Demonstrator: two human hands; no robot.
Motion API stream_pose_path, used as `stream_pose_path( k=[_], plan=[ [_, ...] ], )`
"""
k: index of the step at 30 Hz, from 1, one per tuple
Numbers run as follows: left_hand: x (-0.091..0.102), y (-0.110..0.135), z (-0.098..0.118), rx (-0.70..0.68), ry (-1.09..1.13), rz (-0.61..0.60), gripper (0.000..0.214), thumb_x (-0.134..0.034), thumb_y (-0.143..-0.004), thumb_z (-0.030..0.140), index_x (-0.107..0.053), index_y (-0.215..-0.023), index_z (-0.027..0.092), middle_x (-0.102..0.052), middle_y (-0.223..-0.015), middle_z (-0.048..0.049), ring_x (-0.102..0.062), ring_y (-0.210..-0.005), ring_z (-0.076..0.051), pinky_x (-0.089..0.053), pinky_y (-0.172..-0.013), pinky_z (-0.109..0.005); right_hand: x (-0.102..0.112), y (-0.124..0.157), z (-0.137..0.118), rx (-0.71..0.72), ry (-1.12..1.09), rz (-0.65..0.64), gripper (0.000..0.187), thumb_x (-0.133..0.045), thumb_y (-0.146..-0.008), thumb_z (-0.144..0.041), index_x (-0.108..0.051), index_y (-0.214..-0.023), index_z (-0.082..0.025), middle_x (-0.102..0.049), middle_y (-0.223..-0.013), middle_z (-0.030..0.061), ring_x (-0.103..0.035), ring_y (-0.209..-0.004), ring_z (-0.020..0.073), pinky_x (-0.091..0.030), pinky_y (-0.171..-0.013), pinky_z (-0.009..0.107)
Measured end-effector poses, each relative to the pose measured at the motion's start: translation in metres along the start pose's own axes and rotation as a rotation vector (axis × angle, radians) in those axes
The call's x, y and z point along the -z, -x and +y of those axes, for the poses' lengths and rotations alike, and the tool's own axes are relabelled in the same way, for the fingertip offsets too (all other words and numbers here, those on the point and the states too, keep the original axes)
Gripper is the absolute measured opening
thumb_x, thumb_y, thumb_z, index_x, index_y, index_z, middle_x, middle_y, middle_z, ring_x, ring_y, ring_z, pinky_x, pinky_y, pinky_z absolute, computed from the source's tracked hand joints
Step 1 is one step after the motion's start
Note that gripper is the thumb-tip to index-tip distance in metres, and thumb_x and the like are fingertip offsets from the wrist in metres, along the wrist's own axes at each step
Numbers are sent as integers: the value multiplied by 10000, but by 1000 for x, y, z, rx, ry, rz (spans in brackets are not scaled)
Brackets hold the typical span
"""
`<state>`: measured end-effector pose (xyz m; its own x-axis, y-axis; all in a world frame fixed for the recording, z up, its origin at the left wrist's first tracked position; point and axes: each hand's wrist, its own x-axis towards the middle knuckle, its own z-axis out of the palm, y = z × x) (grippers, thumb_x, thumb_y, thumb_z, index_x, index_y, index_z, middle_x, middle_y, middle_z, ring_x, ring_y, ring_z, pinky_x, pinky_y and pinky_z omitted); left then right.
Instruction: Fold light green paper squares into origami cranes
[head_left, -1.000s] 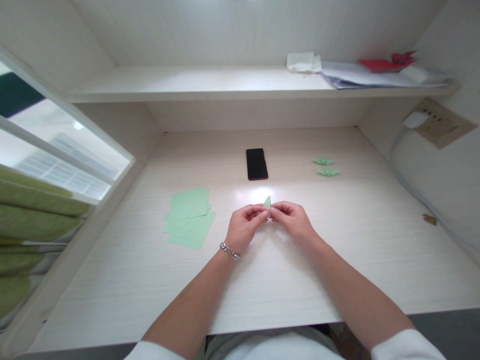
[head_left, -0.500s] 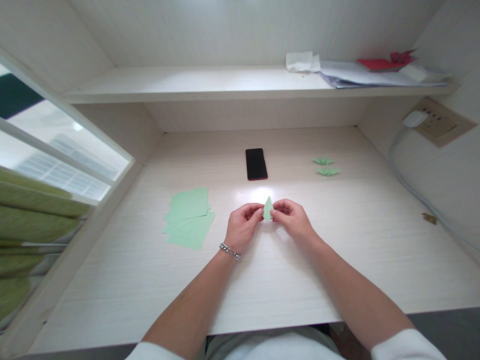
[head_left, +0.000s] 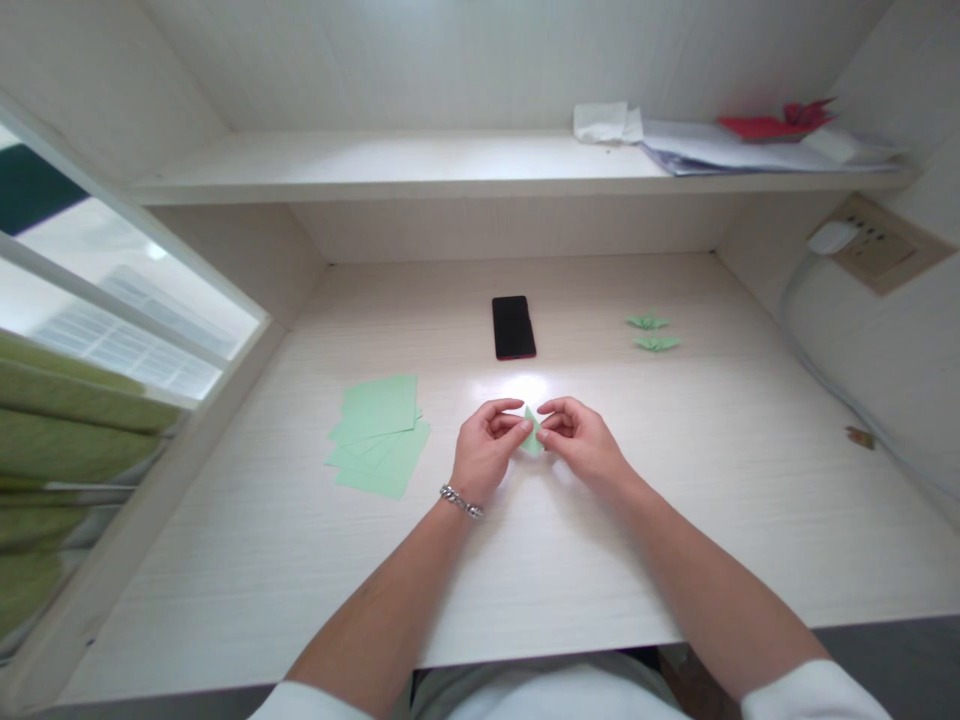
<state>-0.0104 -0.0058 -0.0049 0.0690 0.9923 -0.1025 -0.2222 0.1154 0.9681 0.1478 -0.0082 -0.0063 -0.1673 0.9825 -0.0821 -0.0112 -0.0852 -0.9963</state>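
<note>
My left hand (head_left: 487,450) and my right hand (head_left: 581,440) meet over the middle of the pale desk (head_left: 525,560). Between their fingertips they pinch a small folded piece of green paper (head_left: 532,437), mostly hidden by the fingers. A silver bracelet sits on my left wrist. A loose stack of green paper sheets (head_left: 379,435) lies to the left of my left hand. Two finished green paper cranes (head_left: 651,332) rest at the back right of the desk.
A black phone (head_left: 514,327) lies flat behind my hands. The shelf (head_left: 420,165) above holds white papers, a tissue and a red paper model. A wall socket with a white plug and cable is at the right. A window is at the left.
The green piece stood up as a point above my fingers; now it has dropped lower between them and my fingers have shifted around it. Both hands stay in the same spot.
</note>
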Motion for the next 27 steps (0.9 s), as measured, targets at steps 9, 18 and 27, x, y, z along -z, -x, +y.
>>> stream_pose_path(
  k=[9, 18, 27],
  plan=[
    [1, 1, 0, 42, 64, 3, 400, -801, -615, 281, -668, -963, 136, -703, -759, -52, -631, -651, -135, -507, -630, -259, -2, 0, -2, 31, 116, 0, 244, -644, -767, -411, -612, -768, -169, -621, -702, 20, -555, -619, 145, -448, -585, 270],
    [1, 0, 2, 55, -48, 28, 275, -796, -617, 325, -725, -807, 140, -704, -760, -67, -601, -630, -138, -487, -595, -269, 0, 6, -13, 140, 345, 19, 140, -569, -816, -313, -634, -775, -195, -640, -747, 15, -558, -688, 159, -431, -640, 272],
    [1, 2, 2, -49, -144, 22, 229, -764, -661, 333, -717, -794, 151, -705, -799, -68, -615, -708, -155, -492, -665, -282, -1, 8, -18, 176, 371, 12, 133, -558, -827, -296, -636, -777, -199, -635, -743, 8, -556, -685, 156, -421, -637, 270]
  ],
)
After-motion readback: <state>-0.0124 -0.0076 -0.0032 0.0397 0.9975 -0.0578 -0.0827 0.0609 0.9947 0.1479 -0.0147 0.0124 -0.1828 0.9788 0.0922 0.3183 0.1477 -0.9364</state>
